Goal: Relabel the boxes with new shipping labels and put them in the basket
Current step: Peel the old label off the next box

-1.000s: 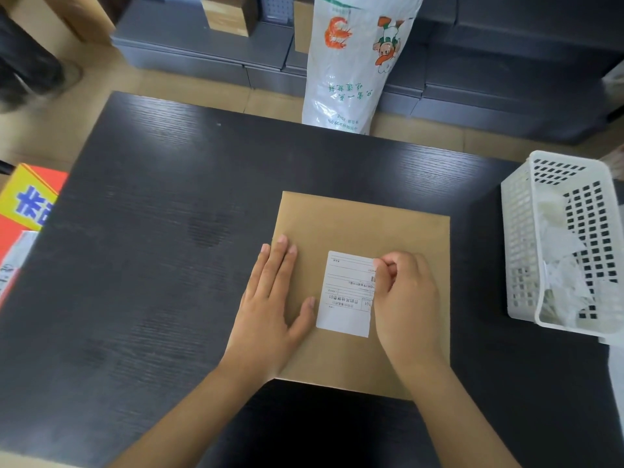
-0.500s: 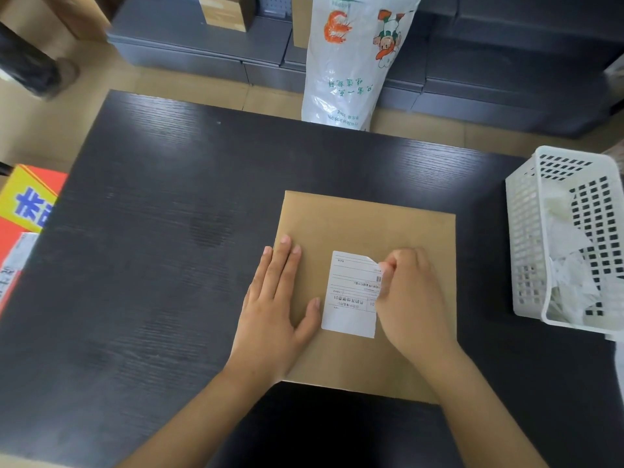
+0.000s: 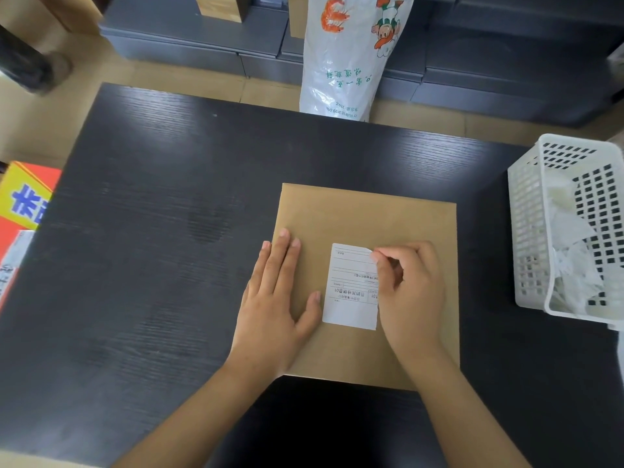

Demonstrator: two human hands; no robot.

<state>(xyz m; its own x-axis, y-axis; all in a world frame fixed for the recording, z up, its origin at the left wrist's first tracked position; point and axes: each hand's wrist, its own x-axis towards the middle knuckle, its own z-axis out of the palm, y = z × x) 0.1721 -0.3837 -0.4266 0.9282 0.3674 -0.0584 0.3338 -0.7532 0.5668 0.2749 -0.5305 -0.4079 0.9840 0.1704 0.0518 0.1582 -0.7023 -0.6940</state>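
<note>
Label (image 3: 351, 288) corner now higher off box (image 3: 368, 214), between right-hand fingers (image 3: 380, 256)

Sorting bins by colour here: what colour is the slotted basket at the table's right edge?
White, seen in the head view: the basket is white perforated plastic.

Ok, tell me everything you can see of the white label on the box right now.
The white label is a small paper rectangle with printed lines and text, too small to read. It lies mostly flat on the top of the brown cardboard box, right of centre and toward the near side. Its far right corner is lifted, pinched by the right hand, which also covers its right edge. The left hand presses flat on the box beside it, thumb tip close to the label's left edge.
</note>
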